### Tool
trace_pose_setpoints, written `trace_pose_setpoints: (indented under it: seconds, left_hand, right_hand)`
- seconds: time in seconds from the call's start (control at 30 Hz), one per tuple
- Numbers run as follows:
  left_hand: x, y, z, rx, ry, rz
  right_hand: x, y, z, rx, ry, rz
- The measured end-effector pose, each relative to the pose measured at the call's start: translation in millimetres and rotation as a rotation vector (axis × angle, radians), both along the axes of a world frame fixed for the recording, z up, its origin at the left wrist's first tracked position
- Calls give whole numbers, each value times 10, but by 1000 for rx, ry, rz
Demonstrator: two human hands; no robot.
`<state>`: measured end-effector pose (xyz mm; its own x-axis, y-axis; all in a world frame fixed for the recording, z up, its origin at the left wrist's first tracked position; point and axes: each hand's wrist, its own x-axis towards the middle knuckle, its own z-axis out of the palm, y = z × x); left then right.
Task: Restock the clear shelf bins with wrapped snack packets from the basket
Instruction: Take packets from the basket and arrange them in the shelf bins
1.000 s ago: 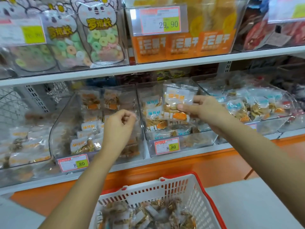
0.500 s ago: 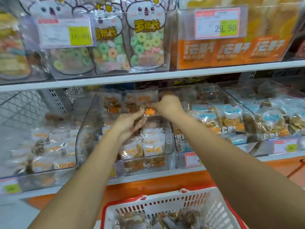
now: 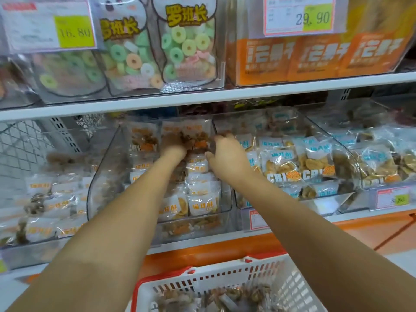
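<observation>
Both hands reach into the middle clear bin (image 3: 108,176), stacked with orange-labelled wrapped packets (image 3: 202,204). Left hand (image 3: 173,146) is blurred at the back row, so whether its fingers are clenched cannot be told; right hand (image 3: 225,154) rests loosely curled, released, against the bin's right wall. Below, more packets lie in the red-rimmed basket (image 3: 225,278).
</observation>
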<state>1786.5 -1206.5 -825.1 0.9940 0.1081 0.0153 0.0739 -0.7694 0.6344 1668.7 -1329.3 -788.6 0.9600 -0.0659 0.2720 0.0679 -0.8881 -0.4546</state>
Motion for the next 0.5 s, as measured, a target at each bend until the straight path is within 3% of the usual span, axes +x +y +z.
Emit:
trace_pose_setpoints:
  seconds: [0.17,0.33,0.5]
  left_hand:
    - [4,-11,92,262,-110,18]
    - [-361,-23,193,271,-170,-67]
    - [-1477,145,172,84,-446,-259]
  right_hand:
    - [-80,-29,-9,11,-37,29]
    - [-501,-139,-77,89,-326,79]
    - [-1170,-102,-491,101,-423,225]
